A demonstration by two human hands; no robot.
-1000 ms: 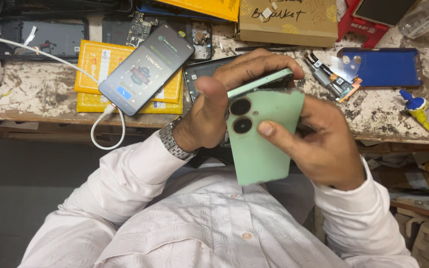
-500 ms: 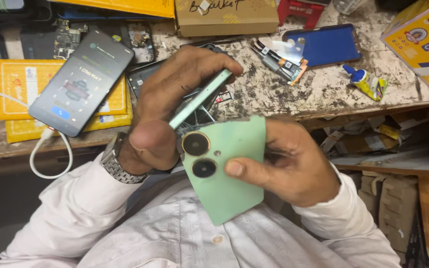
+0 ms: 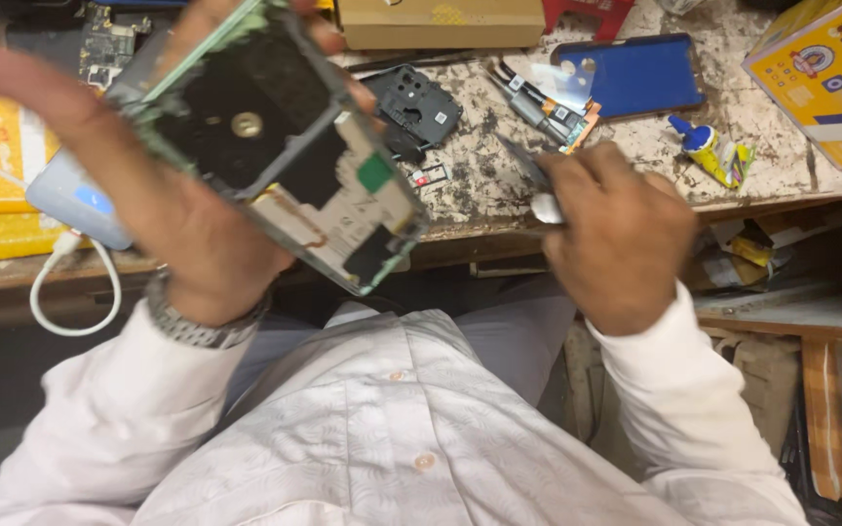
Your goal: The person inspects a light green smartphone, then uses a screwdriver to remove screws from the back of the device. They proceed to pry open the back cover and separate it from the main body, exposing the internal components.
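Left hand [image 3: 172, 209] is up high over the table [image 3: 479, 185] edge, fingers clamped round an opened phone [image 3: 280, 146], its insides facing the camera, tilted down to the right. Right hand [image 3: 616, 234] sits just beside it, fingers pinched together on a slim metal tool [image 3: 528, 175] pointing up-left. On the table: a black cover piece [image 3: 416, 107], a blue case [image 3: 631, 73], a glue tube [image 3: 708, 151], a cardboard box [image 3: 440, 21].
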